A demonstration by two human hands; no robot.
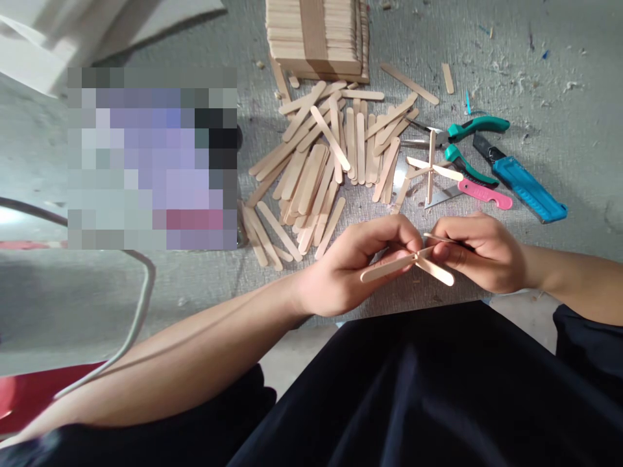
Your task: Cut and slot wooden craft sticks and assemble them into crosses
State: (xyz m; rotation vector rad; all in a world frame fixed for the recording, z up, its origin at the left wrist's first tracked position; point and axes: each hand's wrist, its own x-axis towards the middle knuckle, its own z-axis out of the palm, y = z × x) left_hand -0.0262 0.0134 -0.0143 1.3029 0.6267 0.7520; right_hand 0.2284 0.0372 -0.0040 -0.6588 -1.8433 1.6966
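Observation:
Near the table's front edge, both hands hold a small crossed piece made of wooden craft sticks. My left hand pinches one arm of it, with the stick's rounded end jutting out toward the lower left. On the other side, my right hand has thumb and fingers closed around another part, which is partly hidden. Just beyond the hands stands a similar joined cross of craft sticks. A heap of loose craft sticks spreads across the table to the left of it.
Behind the heap sits a banded stack of craft sticks. Green-handled pliers, a blue utility knife and a pink-handled blade lie at the right. A grey cable curves along the left. Part of the view is pixelated.

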